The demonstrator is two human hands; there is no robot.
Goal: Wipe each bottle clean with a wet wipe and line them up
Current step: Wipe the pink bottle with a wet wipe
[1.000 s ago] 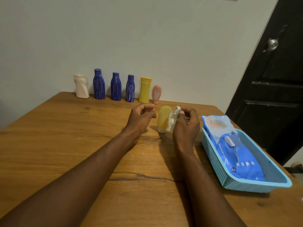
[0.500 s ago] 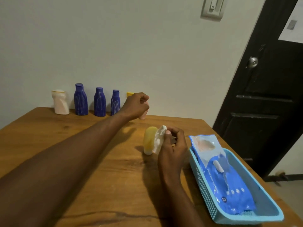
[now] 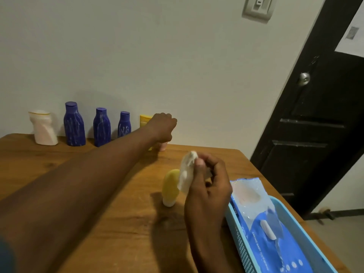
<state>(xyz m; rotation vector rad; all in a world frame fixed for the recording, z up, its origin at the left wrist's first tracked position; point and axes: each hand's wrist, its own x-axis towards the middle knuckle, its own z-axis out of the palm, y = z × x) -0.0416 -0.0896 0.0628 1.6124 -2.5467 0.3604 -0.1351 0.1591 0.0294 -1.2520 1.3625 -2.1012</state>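
White and crumpled, the wet wipe (image 3: pixel 186 174) is pinched between thumb and fingertips of the right hand (image 3: pixel 206 186), which is raised just above the wooden table (image 3: pixel 118 223) with its fingers pointing up. On that hand's left stands the small rounded yellow plastic tube (image 3: pixel 170 187), cap down and ungripped. Whether the wipe touches it I cannot tell.

The left hand (image 3: pixel 162 125) is at full reach, the arm straight across the table toward the wall. Its knuckles are up and its fingers curl down over the small pink plastic bottle (image 3: pixel 163 146), of which only the base shows; it reads as a grip from above.

This looks like the lining-up step, with the pink bottle being set at the row's end. Next, I judge, the left hand must let go without tipping that narrow bottle, then come back to steady the tube for wiping.

Just behind the left hand is the flat yellow plastic bottle (image 3: pixel 144 120), partly hidden. Further to its left stand 3 dark blue plastic bottles (image 3: pixel 101 127) and 1 dented white plastic bottle (image 3: pixel 44 128), all upright by the wall. Right of the right hand sits the light blue plastic basket (image 3: pixel 242 243), holding a blue pack of wipes (image 3: pixel 262 223).
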